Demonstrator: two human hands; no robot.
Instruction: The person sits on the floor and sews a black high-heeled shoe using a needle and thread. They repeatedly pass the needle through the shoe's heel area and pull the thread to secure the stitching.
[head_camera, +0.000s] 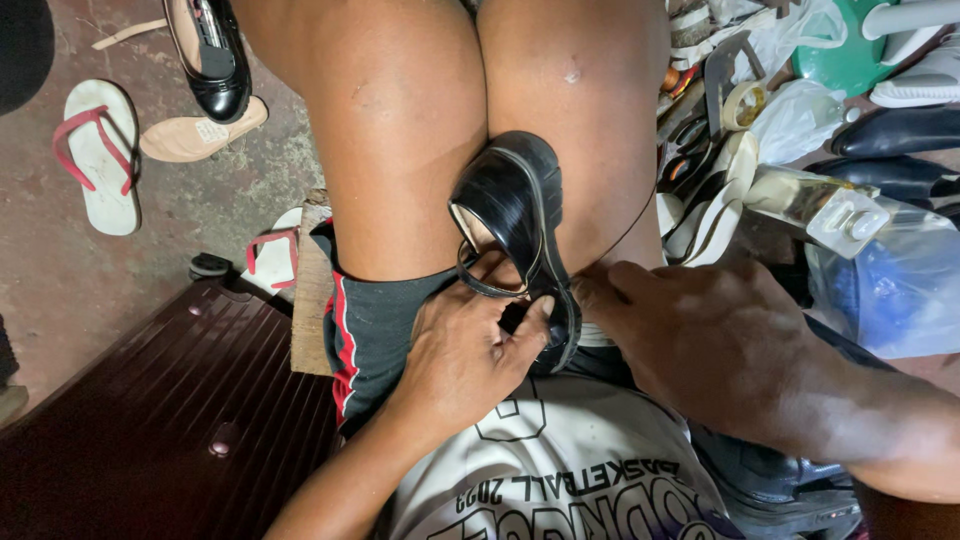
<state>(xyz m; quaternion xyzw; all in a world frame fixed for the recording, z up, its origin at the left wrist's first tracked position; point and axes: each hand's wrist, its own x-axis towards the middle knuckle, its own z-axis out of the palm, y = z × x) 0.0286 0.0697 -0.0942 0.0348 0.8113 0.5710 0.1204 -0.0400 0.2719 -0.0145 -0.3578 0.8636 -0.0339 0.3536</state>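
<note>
Item in hand: one black sandal with a thick sole and open straps, wedged upright between my bare knees, sole edge turned to my right, heel end down at my lap. My left hand is closed round the sandal's lower end, fingers curled in and thumb pressed against the sole edge beside the strap. My right hand lies just beside the sandal on my right thigh, fingers drawn together with the tips at the sole's lower edge; what they pinch, if anything, I cannot tell. Beneath me: a short wooden plank under my left thigh, next to a dark ribbed case at lower left. On the floor, upper left: a white flip-flop with red straps, a glossy black shoe over a tan insole. To my right: a heap of shoes, clear plastic bags, a roll of tape and a green plastic stool.
</note>
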